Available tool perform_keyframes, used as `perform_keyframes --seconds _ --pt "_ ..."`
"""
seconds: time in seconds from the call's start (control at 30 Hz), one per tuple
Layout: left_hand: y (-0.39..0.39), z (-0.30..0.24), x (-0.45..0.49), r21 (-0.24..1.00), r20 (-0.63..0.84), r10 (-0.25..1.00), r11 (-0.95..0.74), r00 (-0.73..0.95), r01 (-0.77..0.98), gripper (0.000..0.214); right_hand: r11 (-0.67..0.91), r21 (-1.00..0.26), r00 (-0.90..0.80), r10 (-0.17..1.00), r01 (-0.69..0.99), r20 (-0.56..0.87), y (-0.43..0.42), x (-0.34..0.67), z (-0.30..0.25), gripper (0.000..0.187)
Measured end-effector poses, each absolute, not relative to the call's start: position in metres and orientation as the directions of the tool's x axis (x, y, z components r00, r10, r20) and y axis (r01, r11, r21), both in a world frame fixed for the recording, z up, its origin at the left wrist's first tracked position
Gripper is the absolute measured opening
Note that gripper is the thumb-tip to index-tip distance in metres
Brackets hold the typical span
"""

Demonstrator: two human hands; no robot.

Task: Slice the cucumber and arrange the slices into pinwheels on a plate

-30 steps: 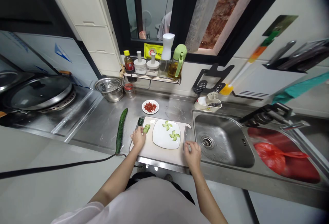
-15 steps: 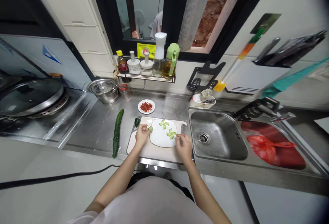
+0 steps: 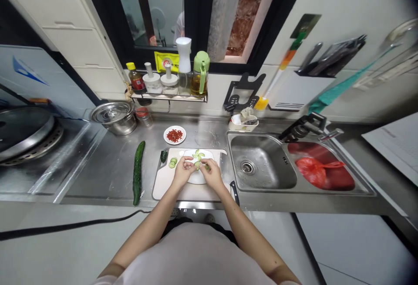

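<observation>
A white plate (image 3: 196, 178) lies on a pale cutting board (image 3: 166, 184) with cucumber slices (image 3: 197, 154) laid out on it. Both hands meet over the plate. My left hand (image 3: 183, 171) is pinched on a cucumber slice near the plate's middle. My right hand (image 3: 212, 174) is closed beside it, fingertips on the slices. More cut slices (image 3: 172, 162) and a dark cucumber end (image 3: 163, 156) lie at the board's far left. A knife (image 3: 232, 183) lies at the board's right edge.
A whole cucumber (image 3: 138, 171) lies left of the board. Behind are a saucer of red chilli (image 3: 174, 135), a steel pot (image 3: 114, 117) and a rack of bottles (image 3: 170, 80). The sink (image 3: 261, 167) with a red bag (image 3: 315, 171) is at the right, a stove (image 3: 22, 137) at the left.
My left hand has carried a slice from the board's left onto the plate. My right hand has left the knife at the board's edge and joined it. The view has shifted right.
</observation>
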State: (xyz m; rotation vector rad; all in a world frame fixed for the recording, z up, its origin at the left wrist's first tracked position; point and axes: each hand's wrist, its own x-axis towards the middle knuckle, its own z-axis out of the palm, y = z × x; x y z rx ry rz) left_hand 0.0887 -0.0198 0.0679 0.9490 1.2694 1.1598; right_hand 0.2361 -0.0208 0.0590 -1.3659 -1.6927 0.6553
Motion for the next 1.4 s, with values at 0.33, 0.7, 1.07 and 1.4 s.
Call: perform_keyframes --seconds 0.33,0.7,1.07,1.4 --pt "-0.021 0.062 0.091 0.976 -0.207 0.977 0.203 -0.052 -0.082 0.050 0.288 -0.827 -0.089 0.956 0.483 0.281 -0.018 0.238 0.058 0.020" --pt "-0.022 0.070 0.079 0.775 -0.592 0.781 0.619 0.198 -0.125 0.061 0.421 -0.728 -0.194 0.905 0.540 0.379 -0.021 0.241 0.085 0.021" --pt "-0.018 0.081 0.075 0.547 -0.667 0.642 0.766 0.378 -0.337 0.031 0.575 -0.545 -0.356 0.813 0.610 0.460 -0.020 0.248 0.087 0.024" --pt "-0.017 0.088 0.074 0.649 -0.644 0.731 0.678 0.225 -0.346 0.028 0.575 -0.502 -0.369 0.811 0.645 0.455 -0.020 0.247 0.086 0.021"
